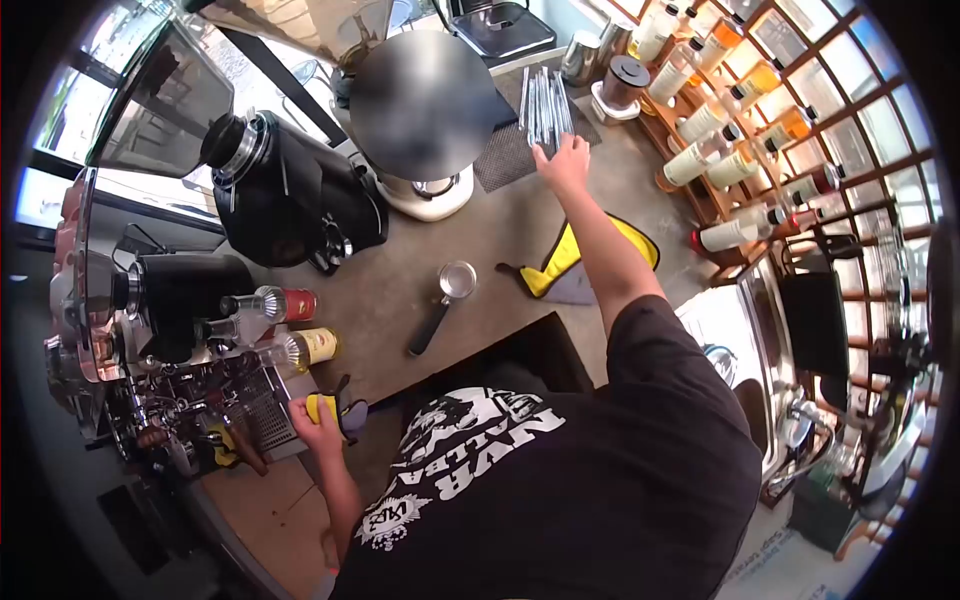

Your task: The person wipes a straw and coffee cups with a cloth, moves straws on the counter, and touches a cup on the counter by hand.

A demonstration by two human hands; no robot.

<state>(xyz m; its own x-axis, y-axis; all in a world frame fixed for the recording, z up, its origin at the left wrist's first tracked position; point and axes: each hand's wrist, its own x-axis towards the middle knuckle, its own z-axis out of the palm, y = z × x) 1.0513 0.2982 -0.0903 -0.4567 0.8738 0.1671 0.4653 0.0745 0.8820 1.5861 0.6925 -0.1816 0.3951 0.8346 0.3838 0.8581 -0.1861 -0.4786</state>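
Clock positions are read from the middle of the view. The right hand (567, 160) is extended towards half past twelve, at the near ends of a bundle of thin, shiny sticks (545, 100). The bundle lies on a dark mat (500, 160), presumably to keep it together and off the counter (400, 270). Whether thumb and fingers are clamped on the sticks or merely rest against them cannot be told. The left hand (318, 428), at eight o'clock, is closed around a yellow-and-grey cloth (352, 418), apparently bunched for a secure hold. A second cloth (560, 268) lies at half past two, partly under the right forearm. A coffee filter handle (445, 305) rests near centre, its grip towards seven o'clock.

Obscured: a blurred round patch at half past eleven covers the top of a white-based machine (447, 196). The left fingertips are indistinct, the sticks' material is uncertain, and the coffee machine (270, 405) at eight o'clock is too cluttered to separate into parts.
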